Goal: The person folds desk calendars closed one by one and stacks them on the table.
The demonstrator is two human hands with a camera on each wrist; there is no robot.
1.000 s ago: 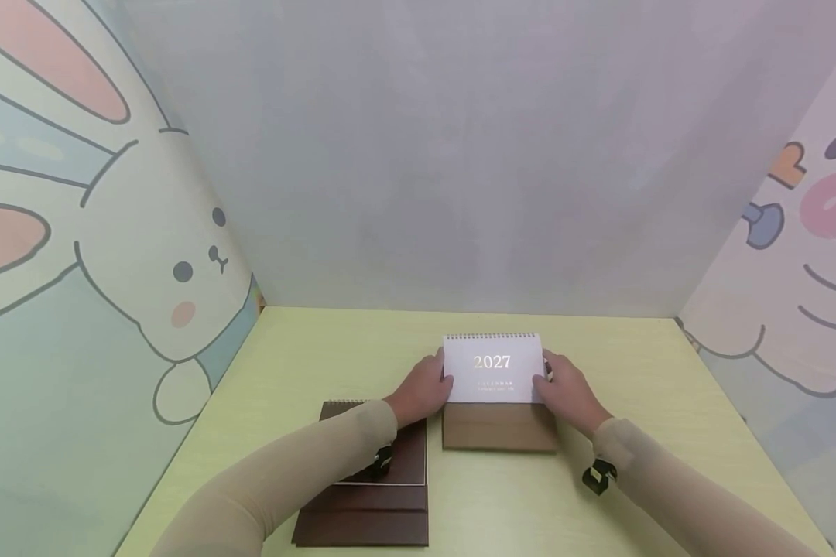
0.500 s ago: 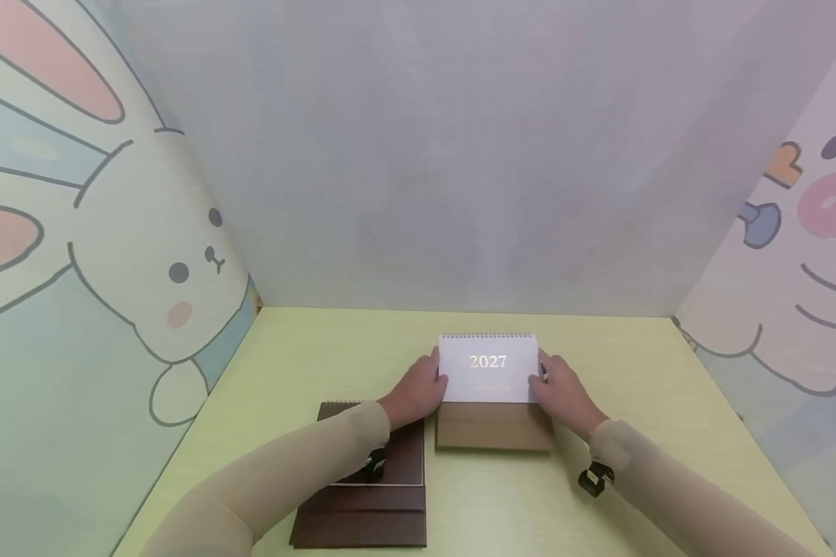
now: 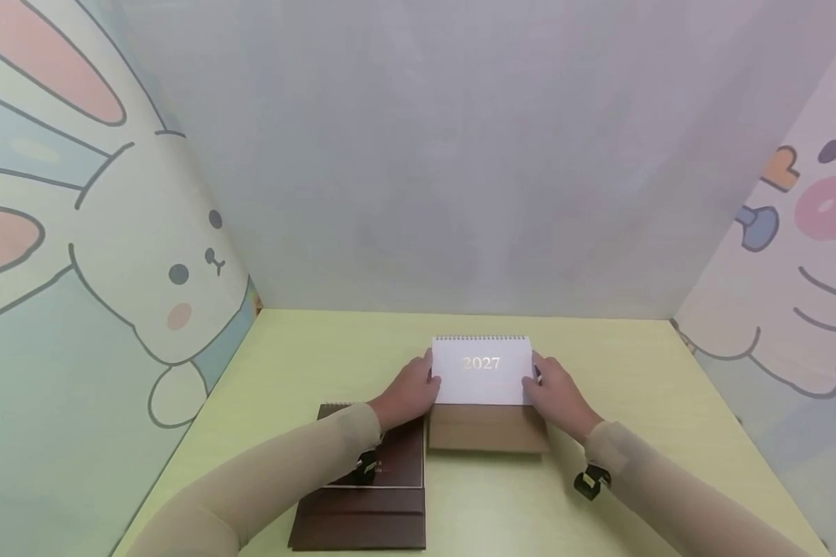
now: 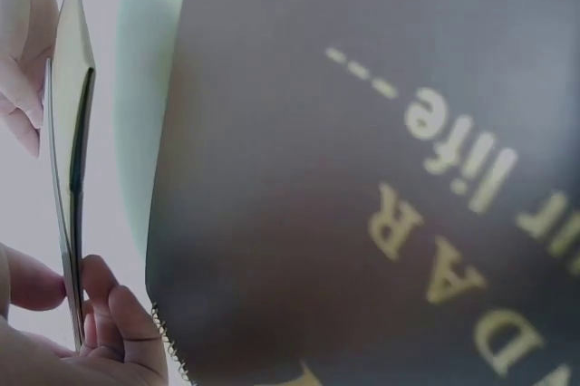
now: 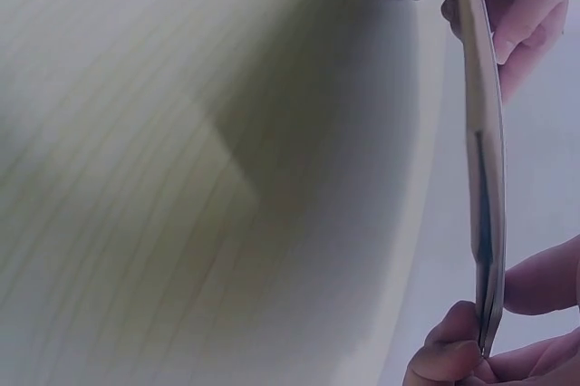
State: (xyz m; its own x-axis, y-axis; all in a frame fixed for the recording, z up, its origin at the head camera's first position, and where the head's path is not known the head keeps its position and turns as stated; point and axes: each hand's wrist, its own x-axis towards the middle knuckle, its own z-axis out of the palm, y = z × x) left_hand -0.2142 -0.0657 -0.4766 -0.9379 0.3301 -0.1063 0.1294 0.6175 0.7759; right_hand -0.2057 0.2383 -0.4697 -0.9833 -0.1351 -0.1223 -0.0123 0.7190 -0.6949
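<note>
A spiral-bound desk calendar (image 3: 481, 385) has a white page marked 2027 in gold and a brown base flap (image 3: 488, 429) below it. My left hand (image 3: 407, 393) pinches its left edge, thumb in front and fingers behind. Its right edge is pinched the same way by my right hand (image 3: 560, 396). Seen edge-on in both wrist views, the held calendar (image 5: 487, 141) looks thin and nearly flat. Under my left forearm lies a dark brown desk calendar (image 3: 358, 530), partly hidden by the sleeve; its gold-lettered cover (image 4: 290, 178) fills much of the left wrist view.
A pale yellow wood-grain table (image 3: 599, 348) carries the things. Behind it rises a plain grey-white wall (image 3: 460, 155). Side panels show a cartoon rabbit (image 3: 160, 247) on the left and a cartoon pig (image 3: 808, 255) on the right.
Both hands have shifted slightly left with the white 2027 calendar, bringing it closer to the dark brown one. The grip at each edge looks the same.
</note>
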